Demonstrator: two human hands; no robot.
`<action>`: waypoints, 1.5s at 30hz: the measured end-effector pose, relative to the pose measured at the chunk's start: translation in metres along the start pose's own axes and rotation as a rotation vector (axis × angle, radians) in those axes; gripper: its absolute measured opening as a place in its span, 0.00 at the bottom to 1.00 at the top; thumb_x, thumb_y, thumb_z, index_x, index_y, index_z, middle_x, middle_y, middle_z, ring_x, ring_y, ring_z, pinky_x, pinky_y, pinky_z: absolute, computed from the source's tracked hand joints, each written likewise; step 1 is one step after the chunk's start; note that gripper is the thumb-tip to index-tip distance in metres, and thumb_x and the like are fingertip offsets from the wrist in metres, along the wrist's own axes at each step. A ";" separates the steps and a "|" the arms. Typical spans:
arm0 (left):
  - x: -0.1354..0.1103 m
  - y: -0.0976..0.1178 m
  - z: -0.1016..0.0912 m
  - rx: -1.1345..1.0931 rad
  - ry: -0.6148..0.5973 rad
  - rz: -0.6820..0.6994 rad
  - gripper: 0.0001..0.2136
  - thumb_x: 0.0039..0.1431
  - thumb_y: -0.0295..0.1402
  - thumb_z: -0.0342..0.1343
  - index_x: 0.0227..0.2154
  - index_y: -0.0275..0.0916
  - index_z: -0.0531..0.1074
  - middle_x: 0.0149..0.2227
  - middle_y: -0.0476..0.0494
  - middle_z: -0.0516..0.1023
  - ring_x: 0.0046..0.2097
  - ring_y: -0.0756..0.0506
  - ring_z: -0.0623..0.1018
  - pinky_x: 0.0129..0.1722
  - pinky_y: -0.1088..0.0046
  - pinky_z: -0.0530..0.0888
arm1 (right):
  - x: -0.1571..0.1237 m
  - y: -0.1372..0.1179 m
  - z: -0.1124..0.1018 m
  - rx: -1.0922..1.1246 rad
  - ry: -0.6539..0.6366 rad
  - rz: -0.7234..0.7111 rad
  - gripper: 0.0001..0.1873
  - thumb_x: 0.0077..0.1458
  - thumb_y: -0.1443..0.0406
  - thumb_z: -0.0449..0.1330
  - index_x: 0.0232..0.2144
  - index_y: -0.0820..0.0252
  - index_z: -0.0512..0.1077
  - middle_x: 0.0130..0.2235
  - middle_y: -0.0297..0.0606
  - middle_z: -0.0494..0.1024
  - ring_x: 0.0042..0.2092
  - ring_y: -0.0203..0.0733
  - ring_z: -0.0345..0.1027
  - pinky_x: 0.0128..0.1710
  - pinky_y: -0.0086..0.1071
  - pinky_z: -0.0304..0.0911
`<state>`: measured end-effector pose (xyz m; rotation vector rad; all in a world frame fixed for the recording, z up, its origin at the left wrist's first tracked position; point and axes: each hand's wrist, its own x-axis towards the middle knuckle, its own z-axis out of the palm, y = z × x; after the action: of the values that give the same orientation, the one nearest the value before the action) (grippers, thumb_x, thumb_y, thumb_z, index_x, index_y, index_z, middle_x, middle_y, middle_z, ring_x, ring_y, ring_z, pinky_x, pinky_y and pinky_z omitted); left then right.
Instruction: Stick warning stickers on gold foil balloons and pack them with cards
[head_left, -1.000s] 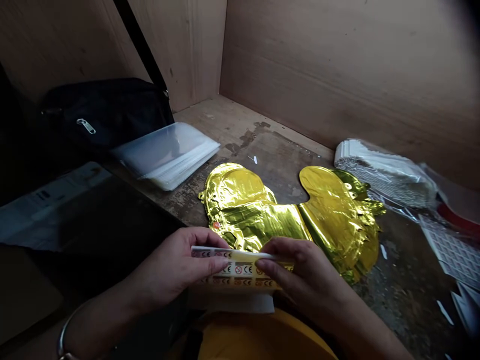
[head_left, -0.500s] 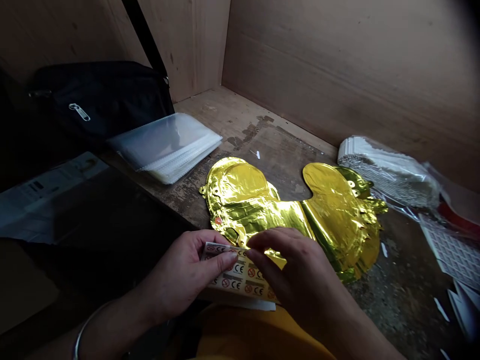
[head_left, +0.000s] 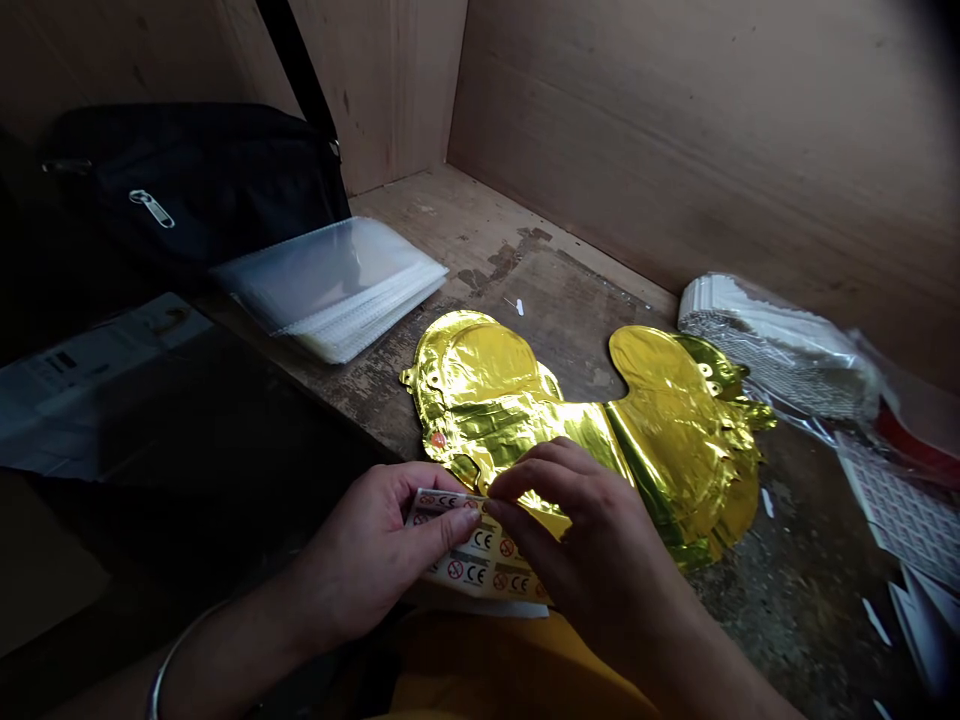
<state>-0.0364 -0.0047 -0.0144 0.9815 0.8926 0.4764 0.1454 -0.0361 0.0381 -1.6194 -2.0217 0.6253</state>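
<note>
A sheet of stickers (head_left: 474,572), printed with CE marks and red warning circles, is pinched between the thumb and fingers of my left hand (head_left: 394,550). My right hand (head_left: 581,530) has its thumb and index finger closed together at the sheet's top edge, beside my left thumb; whether a sticker has come loose between them I cannot make out. Just beyond both hands lie flat gold foil balloons (head_left: 525,425), overlapping on the worn table. A small round orange-red sticker (head_left: 437,440) shows on the left balloon.
A stack of clear plastic bags (head_left: 337,290) lies at the back left, before a black bag (head_left: 210,190). White paper strips in plastic (head_left: 780,350) and another printed sticker sheet (head_left: 904,500) are on the right. Wooden walls (head_left: 675,140) close off the back.
Both hands stay at the sheet's top edge, with the right fingertips slightly closer to the left thumb. The view has shifted a little; the balloons have not moved.
</note>
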 end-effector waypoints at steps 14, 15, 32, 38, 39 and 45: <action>0.003 -0.010 -0.011 -0.224 -0.072 -0.119 0.14 0.51 0.40 0.66 0.31 0.35 0.73 0.26 0.52 0.76 0.27 0.54 0.73 0.27 0.82 0.67 | -0.009 0.005 0.013 -0.364 0.166 -0.417 0.11 0.61 0.70 0.52 0.35 0.65 0.75 0.27 0.40 0.73 0.28 0.39 0.61 0.30 0.36 0.53; 0.004 -0.009 -0.011 -0.224 -0.070 -0.126 0.14 0.51 0.40 0.66 0.31 0.35 0.72 0.25 0.52 0.76 0.27 0.54 0.73 0.26 0.82 0.67 | -0.009 0.006 0.013 -0.339 0.173 -0.414 0.11 0.61 0.70 0.52 0.34 0.65 0.75 0.27 0.40 0.73 0.28 0.39 0.61 0.30 0.36 0.54; 0.000 -0.011 -0.025 0.361 0.050 0.112 0.05 0.58 0.35 0.58 0.33 0.40 0.75 0.29 0.51 0.78 0.31 0.49 0.77 0.30 0.77 0.71 | 0.003 0.005 -0.009 -0.001 0.229 0.005 0.05 0.56 0.68 0.61 0.27 0.59 0.72 0.27 0.35 0.73 0.28 0.36 0.65 0.28 0.30 0.59; 0.001 -0.004 -0.036 1.108 0.044 0.890 0.10 0.59 0.21 0.52 0.36 0.42 0.73 0.52 0.48 0.77 0.57 0.43 0.72 0.62 0.59 0.59 | 0.038 0.038 0.002 0.721 0.091 0.598 0.15 0.45 0.56 0.68 0.23 0.62 0.72 0.18 0.26 0.65 0.18 0.27 0.51 0.18 0.25 0.48; 0.005 -0.006 -0.037 1.184 0.044 0.914 0.09 0.60 0.21 0.52 0.35 0.42 0.73 0.54 0.49 0.75 0.59 0.43 0.69 0.64 0.57 0.54 | 0.041 0.039 0.008 0.771 0.052 0.613 0.14 0.44 0.57 0.68 0.23 0.62 0.72 0.18 0.26 0.65 0.18 0.27 0.51 0.18 0.24 0.48; 0.019 -0.023 -0.040 1.323 0.068 0.974 0.07 0.62 0.22 0.51 0.34 0.40 0.72 0.54 0.47 0.76 0.60 0.44 0.69 0.66 0.61 0.52 | 0.052 0.028 0.032 0.821 0.021 0.731 0.12 0.43 0.60 0.68 0.22 0.64 0.73 0.16 0.28 0.68 0.17 0.28 0.55 0.16 0.24 0.51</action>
<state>-0.0594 0.0173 -0.0530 2.6722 0.6780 0.7245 0.1368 0.0187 -0.0001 -1.7265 -0.8563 1.4392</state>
